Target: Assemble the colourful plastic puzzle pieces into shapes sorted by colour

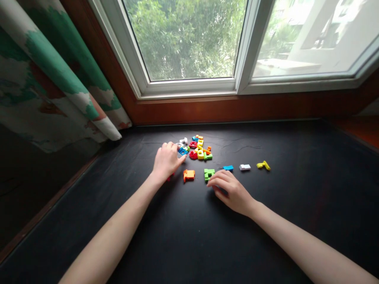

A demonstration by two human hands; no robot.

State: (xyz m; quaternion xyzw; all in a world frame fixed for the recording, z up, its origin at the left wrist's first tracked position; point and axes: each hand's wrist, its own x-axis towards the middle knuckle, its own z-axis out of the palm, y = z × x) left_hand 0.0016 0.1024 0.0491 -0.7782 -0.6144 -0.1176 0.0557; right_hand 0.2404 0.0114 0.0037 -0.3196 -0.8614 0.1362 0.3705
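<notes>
Left hand (167, 161): palm down, fingers loosely curled, half closed. Fingertips are at the near edge of the brick pile (194, 148). Nothing visible in the grip, but the fingers hide part of it, so can't confirm empty. Red brick (169, 178) is mostly hidden just under the heel of that hand; contact unclear.

Right hand (231, 192): palm down, fingers slightly curved and fairly open, no brick visible in it. Fingertips sit just below the green brick (209, 174), close but apparently not touching.

Brick pile is mixed plastic interlocking bricks: red, yellow, blue, white, green, orange, some overlapping. It sits on a black cloth cover (281, 205), creased around the pile.

Relative to the pile, a loose row lies nearer the person and to the right: orange brick (188, 175), then the green brick, flat blue brick (227, 168), white brick (244, 167), yellow brick (263, 165). Gaps between them are clean, and each piece lies separate.

Bricks are small and the pile is tangled, so this is fingertip work: pinch by the exposed edges, as neighbours can shift easily.

Wooden window frame (225, 112) is beyond the pile; printed curtain (53, 75) hangs well left of it.
</notes>
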